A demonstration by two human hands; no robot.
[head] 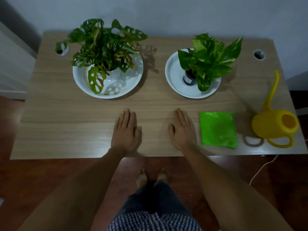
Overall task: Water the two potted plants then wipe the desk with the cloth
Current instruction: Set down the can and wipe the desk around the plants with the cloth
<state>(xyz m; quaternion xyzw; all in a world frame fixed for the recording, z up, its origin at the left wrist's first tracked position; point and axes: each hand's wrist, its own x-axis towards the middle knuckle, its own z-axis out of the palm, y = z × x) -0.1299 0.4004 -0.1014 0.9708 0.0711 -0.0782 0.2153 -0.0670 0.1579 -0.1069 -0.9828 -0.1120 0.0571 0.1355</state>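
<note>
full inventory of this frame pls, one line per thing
desk: 1, light wood, centre
holey plant: 1, dark green, back left, in a white bowl
broad-leaf plant: 1, bright green, back right, on a white plate
cloth: 1, green, flat, front right
watering can: 1, yellow, far right
cable holes: 2, grey, back corners
cord: 1, white, floor right
left hand: flat on desk, empty
right hand: flat, beside cloth, empty
feet: 2, bare, on floor

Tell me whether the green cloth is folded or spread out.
Folded, it appears: the green cloth lies flat as a compact, neat square on the desk, beside the right hand. Layers themselves cannot be made out.
</note>
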